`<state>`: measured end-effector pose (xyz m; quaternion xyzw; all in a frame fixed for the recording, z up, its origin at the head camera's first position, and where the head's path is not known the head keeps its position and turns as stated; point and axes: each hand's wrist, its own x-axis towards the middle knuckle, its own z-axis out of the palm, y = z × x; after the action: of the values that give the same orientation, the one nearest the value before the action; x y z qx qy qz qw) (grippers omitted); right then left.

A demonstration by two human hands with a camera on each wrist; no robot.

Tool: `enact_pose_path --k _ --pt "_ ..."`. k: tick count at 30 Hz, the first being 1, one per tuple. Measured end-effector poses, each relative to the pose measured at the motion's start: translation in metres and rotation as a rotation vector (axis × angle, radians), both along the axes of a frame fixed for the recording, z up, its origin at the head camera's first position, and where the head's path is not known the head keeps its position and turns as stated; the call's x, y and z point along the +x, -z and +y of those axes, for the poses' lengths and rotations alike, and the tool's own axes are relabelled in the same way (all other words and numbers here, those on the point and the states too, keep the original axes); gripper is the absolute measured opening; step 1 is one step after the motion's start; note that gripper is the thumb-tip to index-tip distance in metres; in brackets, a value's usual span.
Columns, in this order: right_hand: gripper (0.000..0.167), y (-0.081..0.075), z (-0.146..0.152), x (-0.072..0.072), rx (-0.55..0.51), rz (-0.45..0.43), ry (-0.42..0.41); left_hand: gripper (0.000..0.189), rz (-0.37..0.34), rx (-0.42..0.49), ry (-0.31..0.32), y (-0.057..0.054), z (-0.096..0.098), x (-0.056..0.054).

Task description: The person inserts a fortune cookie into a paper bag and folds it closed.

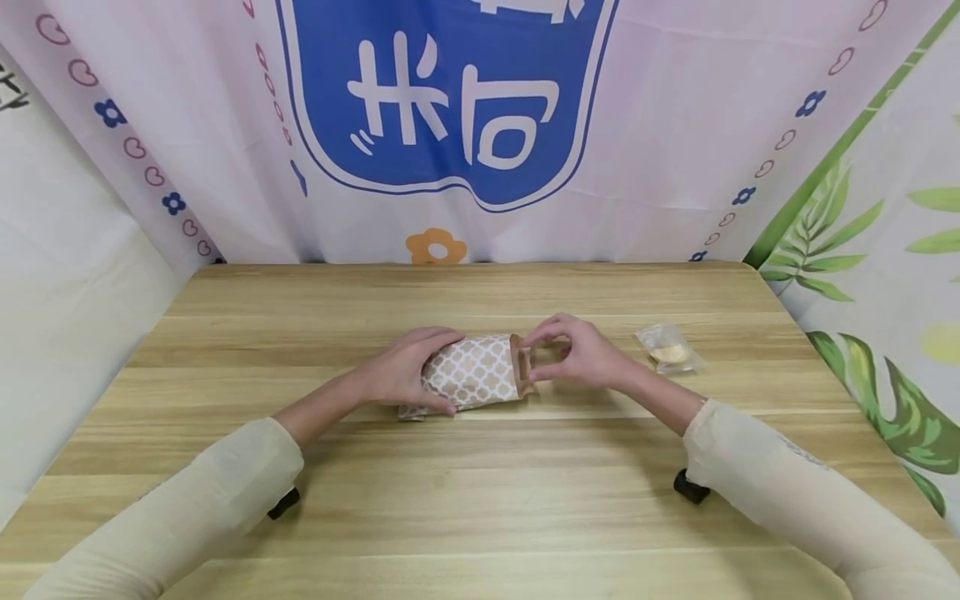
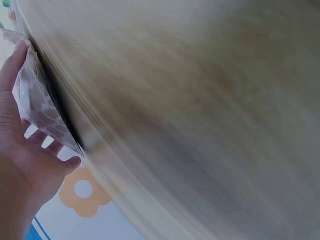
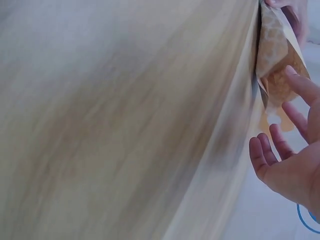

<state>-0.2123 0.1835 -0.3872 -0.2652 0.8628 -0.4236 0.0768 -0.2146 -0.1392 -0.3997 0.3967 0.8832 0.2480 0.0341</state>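
A brown paper bag (image 1: 472, 369) with a white lattice pattern lies on its side on the table, its mouth facing right. My left hand (image 1: 408, 371) grips the bag's closed end, thumb on the near side and fingers on the far side. In the left wrist view, the left hand (image 2: 30, 155) holds the patterned paper bag (image 2: 42, 107). At the bag's mouth is my right hand (image 1: 581, 354), thumb and forefinger spread apart at the rim. The right wrist view shows the right hand (image 3: 295, 160) with its fingers loosely bent beside the open bag (image 3: 280, 75); what lies inside is unclear.
A small clear packet (image 1: 669, 350) with something yellowish inside lies right of the right hand. Wooden table (image 1: 465, 500) extends all around. Behind its far edge hangs a printed curtain (image 1: 660, 167) with a blue emblem.
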Motion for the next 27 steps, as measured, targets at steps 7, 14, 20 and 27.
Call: enact_pose_path --k 7,14,20,27 --pt "0.049 -0.007 0.017 0.0 0.003 0.001 0.039 0.107 -0.004 -0.007 -0.009 0.0 0.001 0.0" --pt "0.049 -0.014 0.04 -0.001 0.046 0.035 0.078 0.106 -0.012 -0.003 -0.014 -0.001 0.001 0.002" --pt "0.05 -0.018 0.061 -0.001 0.127 0.061 0.141 0.105 -0.004 -0.005 -0.014 0.0 0.0 0.002" --pt "0.048 -0.028 0.086 -0.001 0.233 0.112 0.217 0.106 -0.018 -0.015 -0.022 0.0 -0.001 0.003"
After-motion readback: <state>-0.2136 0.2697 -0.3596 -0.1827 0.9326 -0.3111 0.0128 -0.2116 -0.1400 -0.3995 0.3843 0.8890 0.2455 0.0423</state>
